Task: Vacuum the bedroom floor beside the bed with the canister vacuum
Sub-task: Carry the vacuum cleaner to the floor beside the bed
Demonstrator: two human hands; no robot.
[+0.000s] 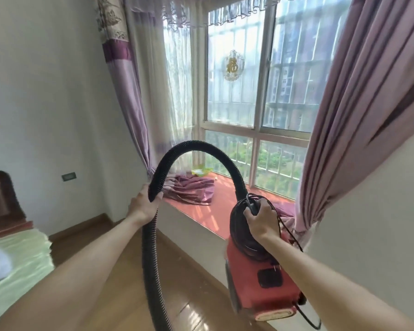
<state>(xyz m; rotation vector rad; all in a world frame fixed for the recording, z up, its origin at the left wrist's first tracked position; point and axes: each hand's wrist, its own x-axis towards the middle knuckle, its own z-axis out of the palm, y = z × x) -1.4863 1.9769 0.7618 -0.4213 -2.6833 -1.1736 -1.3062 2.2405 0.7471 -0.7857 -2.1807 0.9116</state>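
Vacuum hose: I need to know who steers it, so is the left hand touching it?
Touching. The head view shows the left hand curled round the black ribbed hose below its arch; the right hand grips the canister vacuum.

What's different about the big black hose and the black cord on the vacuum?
The hose is thick and ribbed; the cord is thin and smooth. The hose arches high from the canister vacuum to the left hand, which grips it; the cord is wound round the vacuum's top, where the right hand grips. Both are black.
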